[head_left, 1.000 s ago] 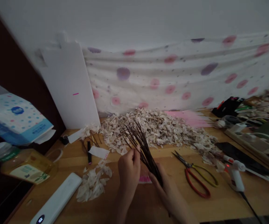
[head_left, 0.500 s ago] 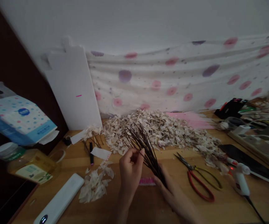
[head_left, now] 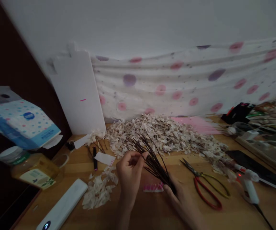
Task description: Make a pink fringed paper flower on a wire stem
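A bundle of thin dark brown twigs (head_left: 159, 168) slants up and to the left over the table, its tips fanned out. My right hand (head_left: 184, 201) is wrapped round its lower end. At the left side of the bundle, my left hand (head_left: 129, 174) pinches a twig between thumb and forefinger; its fingertips partly hide the hold. Beneath the twigs lies a small strip with pink marks (head_left: 152, 187). Beyond them spreads a wide heap of dry, pale petal-like flakes (head_left: 159, 127), and a smaller pile of pale petals (head_left: 98, 193) rests left of my left hand.
Scissors with red and yellow handles (head_left: 206, 183) lie right of my hands, beside a white glue gun (head_left: 249, 185) with a red light. On the left are a power bank (head_left: 63, 204), a bottle of yellow liquid (head_left: 36, 169) and a blue-white tissue pack (head_left: 25, 118).
My left hand has drawn slightly left, and my right hand with the bundle has shifted a little right and down. The twigs are more spread. The view has shifted slightly.
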The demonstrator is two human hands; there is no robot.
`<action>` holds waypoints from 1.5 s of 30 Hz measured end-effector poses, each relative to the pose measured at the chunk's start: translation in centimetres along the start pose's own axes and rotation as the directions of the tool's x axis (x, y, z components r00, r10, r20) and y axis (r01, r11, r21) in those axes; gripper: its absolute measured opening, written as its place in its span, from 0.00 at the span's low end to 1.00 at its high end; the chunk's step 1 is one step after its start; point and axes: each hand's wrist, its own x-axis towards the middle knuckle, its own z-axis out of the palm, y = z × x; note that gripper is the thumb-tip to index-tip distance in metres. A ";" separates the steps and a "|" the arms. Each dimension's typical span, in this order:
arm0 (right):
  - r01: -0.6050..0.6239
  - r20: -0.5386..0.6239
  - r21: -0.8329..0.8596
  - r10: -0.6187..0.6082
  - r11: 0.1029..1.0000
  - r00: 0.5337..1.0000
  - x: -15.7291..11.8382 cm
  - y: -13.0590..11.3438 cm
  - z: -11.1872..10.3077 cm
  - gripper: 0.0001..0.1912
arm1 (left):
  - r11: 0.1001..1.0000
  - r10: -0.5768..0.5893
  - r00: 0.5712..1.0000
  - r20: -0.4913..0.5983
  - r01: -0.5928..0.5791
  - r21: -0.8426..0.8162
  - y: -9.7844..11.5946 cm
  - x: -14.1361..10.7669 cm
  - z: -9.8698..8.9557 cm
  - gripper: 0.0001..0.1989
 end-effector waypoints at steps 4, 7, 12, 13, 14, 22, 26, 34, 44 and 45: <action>0.024 0.056 -0.078 -0.020 0.997 0.998 0.2 0.6 0.1 0.22 | 0.996 0.054 0.998 -0.044 -0.051 0.069 -0.4 -0.4 0.2 0.16; -0.006 0.023 -0.108 0.009 0.994 1.000 0.1 0.8 0.6 0.24 | 0.990 0.051 0.999 -0.015 -0.049 0.131 -0.7 -0.8 0.2 0.14; -0.037 0.032 -0.110 0.041 0.993 0.999 0.0 0.8 1.2 0.23 | 0.986 0.022 0.999 0.027 -0.026 0.168 -1.2 -1.4 0.2 0.09; -0.038 0.037 -0.105 0.042 0.994 0.998 0.1 0.8 1.2 0.22 | 0.985 0.019 0.999 0.027 -0.023 0.174 -1.2 -1.5 0.2 0.07; -0.037 0.040 -0.102 0.041 0.994 0.998 0.1 0.7 1.2 0.22 | 0.983 0.016 0.999 0.028 -0.021 0.181 -1.3 -1.5 0.2 0.06; 0.113 0.049 0.036 -0.115 0.993 0.992 -0.4 0.5 1.6 0.28 | 0.984 0.034 0.999 0.041 -0.041 0.172 -1.9 -1.0 -0.3 0.08; 0.190 0.073 0.109 -0.198 0.976 0.977 -0.8 0.2 1.7 0.36 | 0.982 0.044 0.996 0.080 -0.058 0.182 -1.7 -1.4 -0.6 0.13; 0.236 0.097 0.170 -0.254 0.957 0.962 -1.0 -0.8 1.5 0.39 | 0.980 -0.030 0.968 0.250 -0.021 0.196 -2.5 -2.5 1.2 0.10; -0.015 0.036 0.251 0.006 0.968 0.999 -0.6 -1.6 1.3 0.34 | 0.980 -0.050 0.954 0.295 -0.010 0.198 -2.1 -2.4 0.7 0.13; -0.014 0.055 0.272 -0.001 0.962 0.999 -0.5 -1.8 1.3 0.31 | 0.981 -0.054 0.954 0.296 -0.005 0.196 -2.0 -2.5 0.7 0.13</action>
